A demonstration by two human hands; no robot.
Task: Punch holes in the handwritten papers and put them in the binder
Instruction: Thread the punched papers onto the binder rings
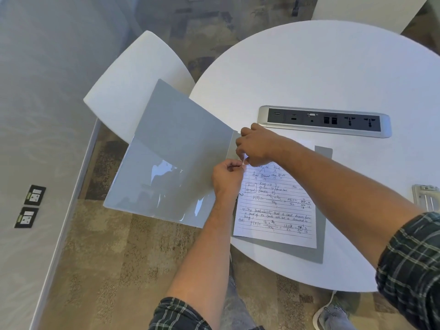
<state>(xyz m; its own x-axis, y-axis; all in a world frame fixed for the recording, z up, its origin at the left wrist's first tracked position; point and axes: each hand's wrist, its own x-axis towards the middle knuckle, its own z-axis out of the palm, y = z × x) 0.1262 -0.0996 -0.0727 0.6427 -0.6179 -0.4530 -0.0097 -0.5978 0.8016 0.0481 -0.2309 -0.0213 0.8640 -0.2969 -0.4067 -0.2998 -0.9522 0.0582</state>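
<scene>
A grey binder [171,158] lies open at the left edge of the round white table [321,75], its front cover hanging out past the rim. A lined handwritten paper [278,210] rests on the binder's back cover [319,253]. My left hand [226,179] and my right hand [257,146] meet at the paper's upper left corner, by the spine. Both pinch the corner of the sheet there. A small metal ring [241,194] shows at the paper's left edge, below my left hand.
A silver power and data socket strip [326,121] is set into the table behind the binder. A metal hole punch [426,198] shows partly at the right edge. A white chair [133,91] stands left of the table. Floor sockets [34,194] lie at far left.
</scene>
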